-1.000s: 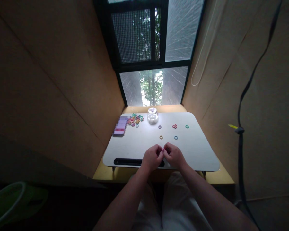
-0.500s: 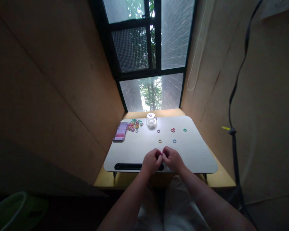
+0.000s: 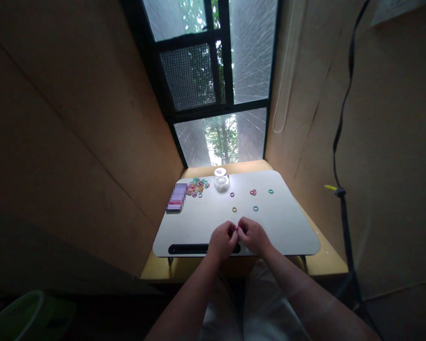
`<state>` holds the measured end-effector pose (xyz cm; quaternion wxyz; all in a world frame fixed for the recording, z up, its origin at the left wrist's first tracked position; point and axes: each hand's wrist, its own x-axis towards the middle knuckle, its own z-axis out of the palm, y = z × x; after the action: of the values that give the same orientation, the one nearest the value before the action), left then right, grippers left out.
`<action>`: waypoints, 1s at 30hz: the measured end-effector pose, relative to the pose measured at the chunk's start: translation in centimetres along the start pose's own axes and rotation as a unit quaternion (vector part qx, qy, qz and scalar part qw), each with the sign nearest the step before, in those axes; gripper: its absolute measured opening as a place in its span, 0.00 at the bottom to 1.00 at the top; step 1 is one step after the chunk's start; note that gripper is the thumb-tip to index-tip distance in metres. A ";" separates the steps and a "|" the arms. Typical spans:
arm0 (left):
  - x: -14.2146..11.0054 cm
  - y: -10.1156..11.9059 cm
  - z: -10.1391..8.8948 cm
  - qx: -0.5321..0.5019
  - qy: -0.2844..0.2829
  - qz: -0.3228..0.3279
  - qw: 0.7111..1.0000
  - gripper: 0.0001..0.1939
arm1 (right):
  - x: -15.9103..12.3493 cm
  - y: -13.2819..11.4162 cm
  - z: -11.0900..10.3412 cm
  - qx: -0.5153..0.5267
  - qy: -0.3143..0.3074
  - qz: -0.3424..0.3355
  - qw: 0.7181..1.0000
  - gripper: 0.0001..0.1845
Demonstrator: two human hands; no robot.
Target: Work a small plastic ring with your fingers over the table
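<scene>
Near the front edge of the white lap table (image 3: 191, 227), my left hand (image 3: 222, 240) and my right hand (image 3: 254, 236) meet fingertip to fingertip. Both are closed in a pinch on a small pink hair tie (image 3: 237, 228), of which only a speck shows between the fingers. Beyond them lie a yellow hair tie (image 3: 234, 210) and a blue one (image 3: 255, 208). Farther back are a purple hair tie (image 3: 232, 194), a little cluster of red ones (image 3: 253, 192) and a green one (image 3: 270, 191).
A pile of mixed hair ties (image 3: 196, 187) lies at the back left, beside a blurred-out phone-like object (image 3: 176, 197). A clear round tub (image 3: 221, 183) stands at the back, its white lid (image 3: 220, 172) behind it. Along the front edge runs a black slot (image 3: 188, 248).
The view has shifted slightly. My hands stay together at nearly the same spot, and less of the pink hair tie shows between the fingertips. The hair ties on the table have not moved.
</scene>
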<state>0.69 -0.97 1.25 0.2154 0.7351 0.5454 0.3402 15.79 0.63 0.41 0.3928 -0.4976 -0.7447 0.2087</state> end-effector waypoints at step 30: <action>0.3 -1.0 0.3 -0.067 0.024 -0.022 0.997 0.06 | 0.0 0.2 0.2 -0.014 0.000 -0.005 1.000 0.08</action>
<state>0.29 -0.33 0.49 0.2586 0.6988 0.5421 0.3885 15.73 0.78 0.16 0.3871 -0.4995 -0.7498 0.1963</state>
